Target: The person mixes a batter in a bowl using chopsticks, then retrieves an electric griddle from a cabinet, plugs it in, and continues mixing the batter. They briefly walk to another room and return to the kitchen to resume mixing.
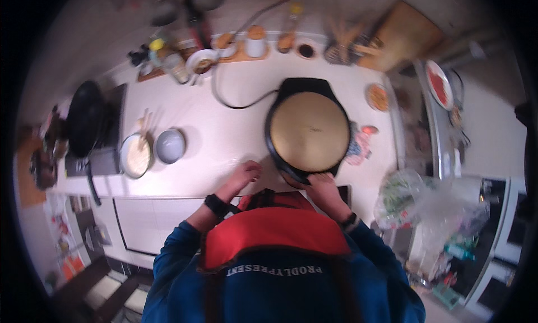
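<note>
On the white counter stands a black electric crepe maker (271,121), its round plate covered by a thin pale-yellow crepe (311,132). A small dark mark shows near the middle of the crepe. My right hand (324,187) is at the front edge of the crepe maker, with its fingers closed on the rim or handle there; the fingertips are partly hidden. Left of the crepe maker, my left hand (245,176) is held near the counter's front edge. Its fingers are loosely curled and nothing shows in them.
To the left are a bowl of pale batter (136,156) with utensils in it, a grey bowl (171,146) and a black wok (86,119). A black cord (224,104) runs behind. Right are a pink-patterned cloth (358,149), a bowl of orange food (378,97) and plastic bags (437,199).
</note>
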The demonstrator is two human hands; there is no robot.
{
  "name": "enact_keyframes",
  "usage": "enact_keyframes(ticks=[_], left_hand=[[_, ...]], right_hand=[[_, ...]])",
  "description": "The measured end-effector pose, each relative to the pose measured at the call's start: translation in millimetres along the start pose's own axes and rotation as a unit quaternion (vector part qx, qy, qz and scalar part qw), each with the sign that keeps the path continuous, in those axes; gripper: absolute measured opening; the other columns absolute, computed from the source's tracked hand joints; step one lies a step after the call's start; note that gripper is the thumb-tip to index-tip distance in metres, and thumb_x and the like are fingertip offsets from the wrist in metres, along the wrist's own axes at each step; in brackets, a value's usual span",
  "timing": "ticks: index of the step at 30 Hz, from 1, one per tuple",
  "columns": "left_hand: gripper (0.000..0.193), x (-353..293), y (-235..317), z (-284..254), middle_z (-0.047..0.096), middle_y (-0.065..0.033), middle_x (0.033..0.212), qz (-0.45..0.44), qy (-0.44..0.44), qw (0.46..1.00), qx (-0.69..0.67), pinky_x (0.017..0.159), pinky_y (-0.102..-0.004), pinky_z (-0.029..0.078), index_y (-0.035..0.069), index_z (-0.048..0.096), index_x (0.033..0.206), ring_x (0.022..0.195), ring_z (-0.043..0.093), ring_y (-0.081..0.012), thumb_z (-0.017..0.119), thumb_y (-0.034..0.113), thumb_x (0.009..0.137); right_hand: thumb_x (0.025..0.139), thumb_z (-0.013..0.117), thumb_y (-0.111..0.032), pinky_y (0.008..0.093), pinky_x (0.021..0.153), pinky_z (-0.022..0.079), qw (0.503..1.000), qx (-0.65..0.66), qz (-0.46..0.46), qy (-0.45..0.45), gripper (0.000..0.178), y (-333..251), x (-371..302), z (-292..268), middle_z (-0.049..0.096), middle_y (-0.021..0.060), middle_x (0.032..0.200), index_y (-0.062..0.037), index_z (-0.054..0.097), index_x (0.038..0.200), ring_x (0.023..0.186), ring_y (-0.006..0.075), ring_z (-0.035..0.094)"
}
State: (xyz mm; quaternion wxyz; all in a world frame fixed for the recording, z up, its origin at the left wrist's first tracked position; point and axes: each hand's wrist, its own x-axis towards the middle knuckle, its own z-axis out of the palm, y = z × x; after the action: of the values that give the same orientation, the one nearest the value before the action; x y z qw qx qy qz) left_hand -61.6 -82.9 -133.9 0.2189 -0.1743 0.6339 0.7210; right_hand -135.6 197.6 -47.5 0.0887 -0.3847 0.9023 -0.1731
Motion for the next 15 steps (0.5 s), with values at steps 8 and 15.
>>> enact_keyframes(ticks=[8,15], left_hand=[[0.026,-25.8,-27.1,-22.4,0.063,-0.0081,0.092,-0.023,0.003,0.998,-0.054,0.073,-0.0281,0.049,-0.001,0.058,0.106,0.081,0.060,-0.0160,0.056,0.014,0.086],[0.025,-38.1,-33.3,-20.3,0.062,-0.0072,0.090,-0.025,-0.004,0.999,-0.040,0.072,-0.0280,0.048,-0.002,0.059,0.105,0.079,0.059,-0.0152,0.055,0.013,0.085]], right_hand=[[0.077,0.066,-0.021,0.0401,0.076,0.039,1.000,-0.006,0.011,-0.001,0.020,-13.9,-0.2,-0.1,0.060,0.0133,0.074,-0.0050,0.056,0.076,0.078,0.0310,0.058],[0.075,0.067,-0.022,0.0403,0.078,0.040,0.999,-0.038,0.024,-0.011,0.021,-16.4,-0.4,1.1,0.061,0.0132,0.076,-0.0051,0.055,0.075,0.080,0.0303,0.059]])
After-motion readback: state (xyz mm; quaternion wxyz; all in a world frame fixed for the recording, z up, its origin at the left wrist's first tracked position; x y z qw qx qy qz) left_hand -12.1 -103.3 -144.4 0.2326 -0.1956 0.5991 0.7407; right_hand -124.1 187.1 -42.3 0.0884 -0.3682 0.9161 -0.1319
